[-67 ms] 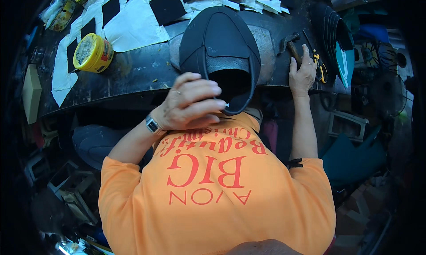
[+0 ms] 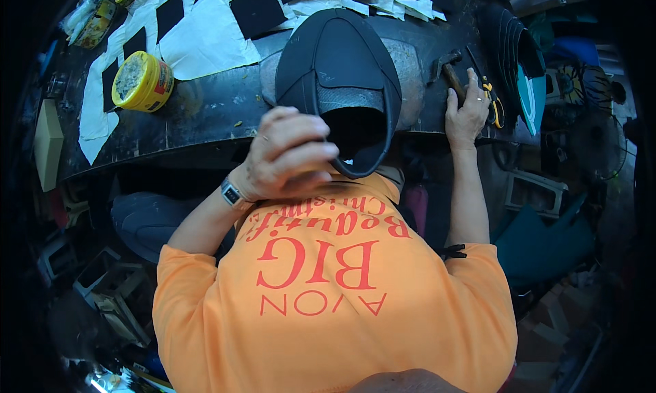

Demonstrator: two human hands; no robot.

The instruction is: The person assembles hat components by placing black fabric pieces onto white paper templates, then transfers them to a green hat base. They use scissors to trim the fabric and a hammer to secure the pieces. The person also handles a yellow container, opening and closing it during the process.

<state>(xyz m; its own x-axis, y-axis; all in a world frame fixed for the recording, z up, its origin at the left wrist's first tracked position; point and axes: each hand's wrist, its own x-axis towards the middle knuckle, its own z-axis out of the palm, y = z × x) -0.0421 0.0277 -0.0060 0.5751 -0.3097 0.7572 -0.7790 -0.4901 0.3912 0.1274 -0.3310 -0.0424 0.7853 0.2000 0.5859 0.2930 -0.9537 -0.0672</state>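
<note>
A black shoe upper (image 2: 348, 55) with a dark rounded opening lies on the table, its heel end hanging over the near edge towards my body. My left hand (image 2: 283, 150) hovers just left of that opening, fingers loosely bent and slightly apart, a little blurred; nothing shows in it. On the table to the right rests my right hand (image 2: 467, 116), fingers stretched out. A hammer (image 2: 454, 80) lies by its thumb and forefinger, its wooden handle end between them. Beside its outer fingers are yellow-handled cutters (image 2: 497, 111).
At the left of the dark table (image 2: 198, 123) stands a yellow tub (image 2: 154, 85). White sheets (image 2: 212, 41) with black pieces (image 2: 258, 10) spread along the back. Curved black sheets (image 2: 502, 58) stand at the right. Stools (image 2: 102, 283) are at the lower left.
My left hand has shifted slightly left and up, its fingers drawing back from the shoe upper's opening. My right hand and the shoe upper have hardly moved.
</note>
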